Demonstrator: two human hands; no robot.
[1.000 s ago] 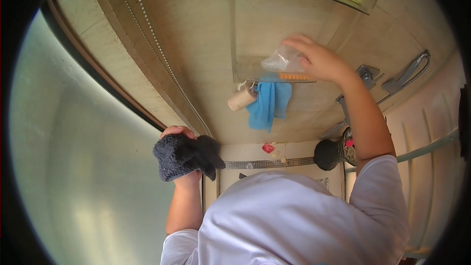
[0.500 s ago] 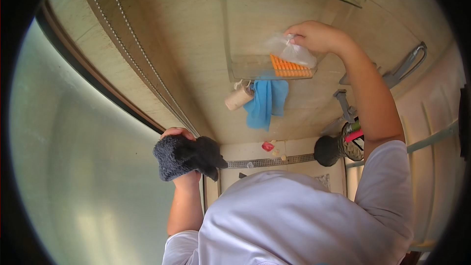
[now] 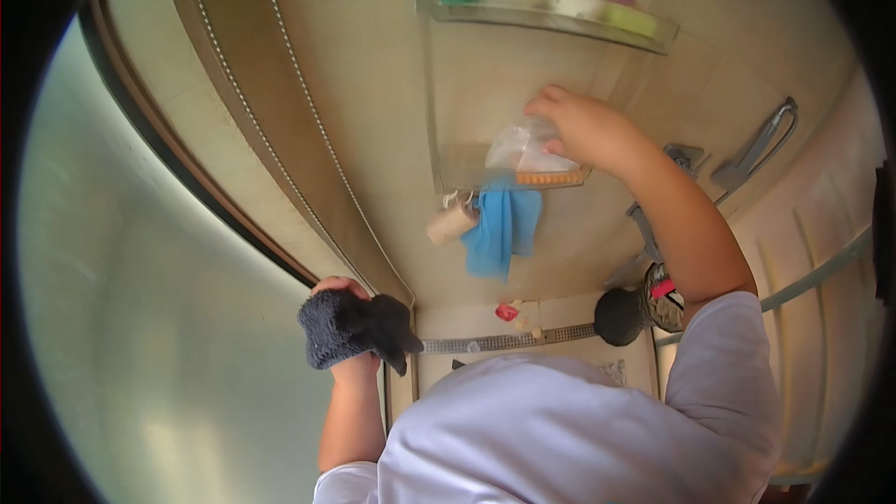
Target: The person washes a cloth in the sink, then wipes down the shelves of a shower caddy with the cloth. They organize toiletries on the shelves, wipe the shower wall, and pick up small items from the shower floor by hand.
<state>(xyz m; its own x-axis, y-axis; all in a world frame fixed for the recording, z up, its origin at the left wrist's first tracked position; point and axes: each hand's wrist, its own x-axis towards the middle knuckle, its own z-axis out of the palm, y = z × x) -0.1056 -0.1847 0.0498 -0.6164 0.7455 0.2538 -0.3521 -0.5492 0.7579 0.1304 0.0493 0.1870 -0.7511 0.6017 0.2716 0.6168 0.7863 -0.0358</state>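
A dark grey fluffy cloth point(image 3: 336, 329) is bunched in my left hand point(image 3: 343, 286), whose fingers and palm it mostly covers. My right hand point(image 3: 581, 131) is at the lower clear shelf point(image 3: 439, 163), with thumb and fingers spread apart. Just beside the thumb, a translucent plastic bag point(image 3: 518, 145) rests in that shelf, on top of an orange ridged item point(image 3: 551, 178). A blue cloth point(image 3: 501, 238) hangs beneath the shelf, next to a beige roll-shaped item point(image 3: 452, 222) on a white cord.
The upper clear shelf point(image 3: 551, 26) carries green, white, purple and yellow items. Beaded chains point(image 3: 308, 89) hang at left, beside a frosted glass panel point(image 3: 168, 271). Grey metal fittings point(image 3: 756, 149) are on the right wall. A dark round container point(image 3: 621, 317) stands near the floor drain point(image 3: 504, 340).
My right hand has gone from pinching the plastic bag to spread fingers, and the bag sits lower and further left in the shelf. My left hand still holds the grey cloth.
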